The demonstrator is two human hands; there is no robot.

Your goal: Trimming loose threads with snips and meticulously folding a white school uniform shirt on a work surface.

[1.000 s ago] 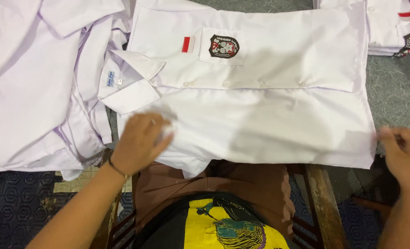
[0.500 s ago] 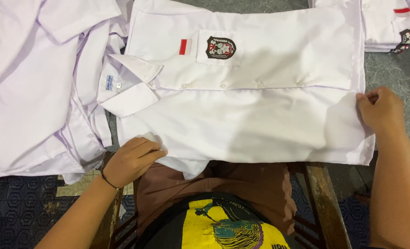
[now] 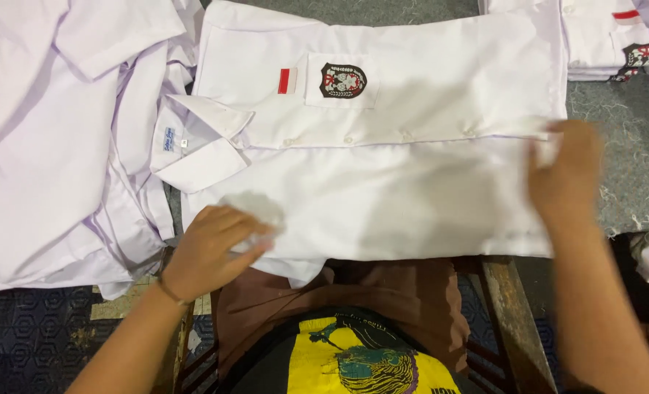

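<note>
A white shirt (image 3: 383, 146) lies flat on the grey table (image 3: 623, 168), collar to the left, with a red-and-white patch and a dark emblem on its chest pocket. My left hand (image 3: 211, 248) pinches the shirt's near left edge, close to the shoulder, with cloth bunched in the fingers. My right hand (image 3: 565, 175) grips the right end of the shirt near the button line, blurred by motion.
A heap of crumpled white shirts (image 3: 54, 138) covers the left side. A folded stack of white shirts (image 3: 601, 44) sits at the far right corner. My brown trousers (image 3: 339, 299) show below the wooden table edge.
My right hand moved up and away along the shirt's right end, from the near corner to the button line. My left hand shifted slightly along the near left edge and bunched the cloth.
</note>
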